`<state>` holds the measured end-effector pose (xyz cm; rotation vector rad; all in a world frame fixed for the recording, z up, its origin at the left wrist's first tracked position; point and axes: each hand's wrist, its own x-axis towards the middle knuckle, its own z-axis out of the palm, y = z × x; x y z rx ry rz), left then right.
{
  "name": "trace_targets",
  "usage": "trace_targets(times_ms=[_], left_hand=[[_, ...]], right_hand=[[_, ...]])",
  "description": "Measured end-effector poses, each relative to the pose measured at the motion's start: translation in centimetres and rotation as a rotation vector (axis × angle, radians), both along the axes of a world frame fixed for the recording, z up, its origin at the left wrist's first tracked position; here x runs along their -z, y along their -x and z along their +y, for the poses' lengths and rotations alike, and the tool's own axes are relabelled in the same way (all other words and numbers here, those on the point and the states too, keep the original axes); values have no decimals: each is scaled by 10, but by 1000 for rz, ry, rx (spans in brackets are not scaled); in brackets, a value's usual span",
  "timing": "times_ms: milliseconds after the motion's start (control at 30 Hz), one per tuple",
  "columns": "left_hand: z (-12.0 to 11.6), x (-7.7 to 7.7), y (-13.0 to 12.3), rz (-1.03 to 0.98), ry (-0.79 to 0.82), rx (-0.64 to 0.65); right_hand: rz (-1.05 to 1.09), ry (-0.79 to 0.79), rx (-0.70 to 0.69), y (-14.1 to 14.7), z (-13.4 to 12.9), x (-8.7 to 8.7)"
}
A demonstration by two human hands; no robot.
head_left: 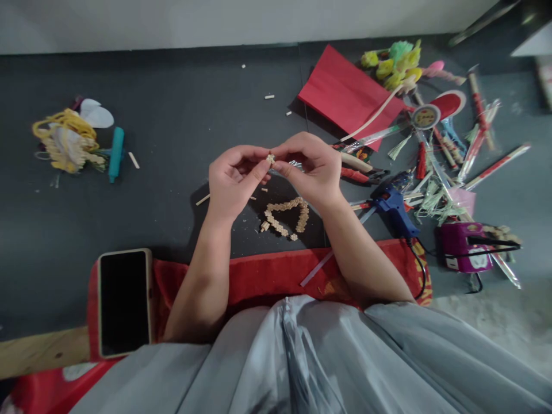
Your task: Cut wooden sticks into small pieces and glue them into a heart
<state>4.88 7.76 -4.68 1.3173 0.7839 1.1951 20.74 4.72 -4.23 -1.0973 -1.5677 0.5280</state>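
Above the dark tabletop, my left hand [230, 181] and my right hand [317, 172] meet, thumbs and fingertips closed on one small cream-coloured cluster [270, 158]. It looks like short pale stick pieces joined in a flower shape; the fingers cover part of it. Just below my hands lies an open loop of similar pale clusters [303, 217]. A thin pale stick [202, 199] sticks out beside my left wrist, and a short cut piece [264, 190] rests under my fingers.
Red paper [340, 86], a blue glue gun [394, 207], red-handled pliers [356, 175] and a purple box [466, 247] with a cable crowd the right. A phone [124, 302] lies on red cloth [259, 276] at the near left. Farther left are yellow cord [69, 123] and a teal tube [116, 154].
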Motion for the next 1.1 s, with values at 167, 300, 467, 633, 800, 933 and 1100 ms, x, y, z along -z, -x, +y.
trace_targets(times_ms=[167,300,467,633,800,933,1100], left_hand=[[1,3,0,-5,11,26],[2,4,0,20,13,16],[1,2,0,-3,-2,13],[0,0,-1,36,20,4],[2,3,-2,39,39,-4],[3,4,-2,42,106,28],[3,5,-2,-15,205,89]], right_hand=[[-22,-1,14,0,-1,-3],[-23,20,33,-1,0,-3],[20,15,40,-1,0,-1],[23,56,44,-1,-1,-2],[12,54,32,-1,-1,-4],[-4,29,47,-1,-1,-3],[9,-38,28,-1,-2,-2]])
